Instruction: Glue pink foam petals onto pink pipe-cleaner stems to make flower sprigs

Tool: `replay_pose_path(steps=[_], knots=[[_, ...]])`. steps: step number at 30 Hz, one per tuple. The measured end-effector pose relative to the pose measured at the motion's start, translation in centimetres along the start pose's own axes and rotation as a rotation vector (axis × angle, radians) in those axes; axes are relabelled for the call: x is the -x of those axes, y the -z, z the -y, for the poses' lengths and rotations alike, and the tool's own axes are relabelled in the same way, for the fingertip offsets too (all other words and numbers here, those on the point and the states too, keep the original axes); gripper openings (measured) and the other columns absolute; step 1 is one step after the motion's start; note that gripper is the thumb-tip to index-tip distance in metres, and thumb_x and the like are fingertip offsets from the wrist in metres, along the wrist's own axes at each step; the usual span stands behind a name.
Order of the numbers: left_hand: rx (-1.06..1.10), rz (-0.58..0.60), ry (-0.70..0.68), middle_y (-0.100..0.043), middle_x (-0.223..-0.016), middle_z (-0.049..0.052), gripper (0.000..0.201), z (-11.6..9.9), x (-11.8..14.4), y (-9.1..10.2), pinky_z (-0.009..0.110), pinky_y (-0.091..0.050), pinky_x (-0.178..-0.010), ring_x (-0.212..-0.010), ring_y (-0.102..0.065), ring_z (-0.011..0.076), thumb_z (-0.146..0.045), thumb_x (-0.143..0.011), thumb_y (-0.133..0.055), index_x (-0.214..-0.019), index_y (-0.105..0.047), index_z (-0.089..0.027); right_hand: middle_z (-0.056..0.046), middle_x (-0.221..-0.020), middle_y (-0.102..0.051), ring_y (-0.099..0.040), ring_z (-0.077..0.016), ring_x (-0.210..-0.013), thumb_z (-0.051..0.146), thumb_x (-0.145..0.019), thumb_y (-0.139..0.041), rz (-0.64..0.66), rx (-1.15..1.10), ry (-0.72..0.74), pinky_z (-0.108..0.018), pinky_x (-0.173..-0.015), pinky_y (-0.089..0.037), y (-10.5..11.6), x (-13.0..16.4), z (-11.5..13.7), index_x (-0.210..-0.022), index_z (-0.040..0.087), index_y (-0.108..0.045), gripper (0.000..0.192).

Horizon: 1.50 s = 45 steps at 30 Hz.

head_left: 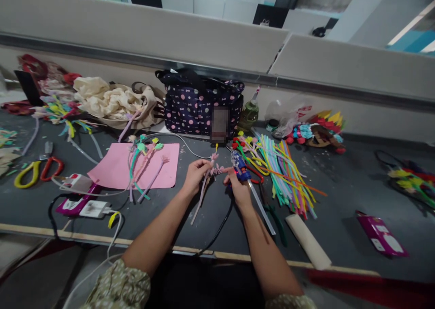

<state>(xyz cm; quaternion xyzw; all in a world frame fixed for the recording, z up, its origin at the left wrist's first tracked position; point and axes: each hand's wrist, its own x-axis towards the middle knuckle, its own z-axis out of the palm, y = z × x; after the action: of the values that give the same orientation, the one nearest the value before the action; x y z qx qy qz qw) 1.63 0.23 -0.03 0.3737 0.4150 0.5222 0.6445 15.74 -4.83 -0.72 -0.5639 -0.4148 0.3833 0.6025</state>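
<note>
My left hand [197,176] is closed, pinching a pink pipe-cleaner flower [215,169] whose pale stem [200,200] hangs down towards me. Held in my right hand [239,190] is a blue hot glue gun [240,167], with a long clear glue stick [261,208] sticking out of its back end. Its nozzle is too small and blurred to make out. The right fingertips are close beside the flower; whether they touch it I cannot tell. A pink sheet [166,164] to the left carries several finished pipe-cleaner flowers [144,152].
Loose pipe cleaners [285,173], dark green-handled pliers [278,223] and a cream block [308,242] lie to the right. Scissors [29,175], red-handled pliers [51,166] and a power strip [76,205] are left. A dotted bag [190,105] and a phone [220,125] stand behind.
</note>
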Motion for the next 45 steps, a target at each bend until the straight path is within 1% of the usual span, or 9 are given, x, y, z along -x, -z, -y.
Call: replay_pose_path(steps=[4,8,11,14,18,22,26,32,45], knots=[[0.095,-0.032,0.027,-0.055,-0.057,-0.004,0.029,0.0,-0.3,0.4,0.018,-0.038,-0.044,-0.042,-0.041,0.0035,-0.033,-0.058,-0.084,-0.071,-0.068,-0.013,0.000,-0.057,-0.064,-0.059,-0.0134,-0.050,0.065,-0.077,-0.062,0.079,0.027,-0.034,-0.025,-0.054,-0.048,-0.1,0.4,-0.2,-0.084,0.019,-0.065,0.047],[0.133,-0.047,0.065,-0.059,-0.061,-0.002,0.032,0.1,-0.5,0.6,0.018,-0.040,-0.043,-0.044,-0.046,0.0044,-0.033,-0.055,-0.086,-0.074,-0.070,-0.012,-0.001,-0.066,-0.068,-0.054,-0.0099,-0.044,0.066,-0.076,-0.063,0.060,0.009,-0.021,-0.023,-0.048,-0.043,-0.2,0.3,-0.4,-0.083,0.020,-0.061,0.046],[0.151,-0.048,0.085,-0.062,-0.063,0.000,0.034,0.2,-0.7,0.7,0.018,-0.042,-0.044,-0.046,-0.049,0.0054,-0.034,-0.056,-0.086,-0.076,-0.071,-0.012,0.001,-0.062,-0.066,-0.049,-0.0088,-0.039,0.067,-0.075,-0.063,0.075,-0.006,-0.031,-0.023,-0.042,-0.037,-0.3,0.3,-0.2,-0.076,0.020,-0.060,0.047],[0.170,-0.029,0.096,-0.063,-0.063,0.001,0.033,0.1,-0.7,0.8,0.018,-0.043,-0.045,-0.046,-0.051,0.0059,-0.035,-0.057,-0.085,-0.075,-0.071,-0.012,0.000,-0.060,-0.065,-0.047,-0.0088,-0.038,0.065,-0.074,-0.065,0.082,-0.005,-0.049,-0.023,-0.041,-0.037,-0.4,0.3,-0.1,-0.077,0.019,-0.061,0.046],[0.170,0.013,0.130,-0.063,-0.060,0.001,0.029,-0.1,-0.6,0.6,0.018,-0.043,-0.045,-0.045,-0.052,0.0065,-0.031,-0.057,-0.084,-0.072,-0.070,-0.012,-0.001,-0.073,-0.068,-0.047,-0.0083,-0.042,0.057,-0.070,-0.073,-0.032,-0.047,-0.051,-0.023,-0.042,-0.042,-0.5,0.2,-0.7,-0.088,0.019,-0.061,0.044],[0.109,0.100,0.194,-0.062,-0.056,0.001,0.023,-0.1,-0.2,0.2,0.018,-0.041,-0.044,-0.042,-0.051,0.0066,-0.028,-0.058,-0.082,-0.067,-0.068,-0.012,0.000,-0.075,-0.065,-0.047,-0.0081,-0.046,0.053,-0.068,-0.075,-0.138,-0.062,-0.012,-0.023,-0.044,-0.044,-0.2,-0.5,-1.7,-0.087,0.017,-0.063,0.042],[0.018,0.168,0.162,-0.061,-0.055,0.002,0.018,0.3,0.1,-0.1,0.018,-0.038,-0.043,-0.041,-0.048,0.0057,-0.027,-0.062,-0.078,-0.064,-0.068,-0.012,0.001,-0.069,-0.062,-0.046,-0.0079,-0.047,0.050,-0.070,-0.074,-0.133,-0.095,0.016,-0.022,-0.044,-0.042,0.1,-0.9,-2.1,-0.085,0.017,-0.065,0.037],[-0.084,0.227,0.125,-0.061,-0.055,0.002,0.015,0.6,0.3,-0.1,0.018,-0.036,-0.045,-0.043,-0.048,0.0067,-0.027,-0.066,-0.073,-0.069,-0.071,-0.013,0.003,-0.065,-0.059,-0.046,-0.0089,-0.048,0.049,-0.070,-0.075,-0.141,-0.092,0.033,-0.023,-0.045,-0.041,0.0,-0.8,-1.7,-0.083,0.018,-0.065,0.035],[-0.121,0.254,0.093,-0.061,-0.057,0.001,0.018,0.8,0.3,0.0,0.018,-0.037,-0.046,-0.045,-0.048,0.0067,-0.030,-0.067,-0.075,-0.070,-0.070,-0.013,0.004,-0.068,-0.058,-0.044,-0.0078,-0.048,0.047,-0.068,-0.077,-0.172,-0.114,0.030,-0.023,-0.045,-0.038,0.0,-0.9,-1.8,-0.083,0.018,-0.061,0.036]])
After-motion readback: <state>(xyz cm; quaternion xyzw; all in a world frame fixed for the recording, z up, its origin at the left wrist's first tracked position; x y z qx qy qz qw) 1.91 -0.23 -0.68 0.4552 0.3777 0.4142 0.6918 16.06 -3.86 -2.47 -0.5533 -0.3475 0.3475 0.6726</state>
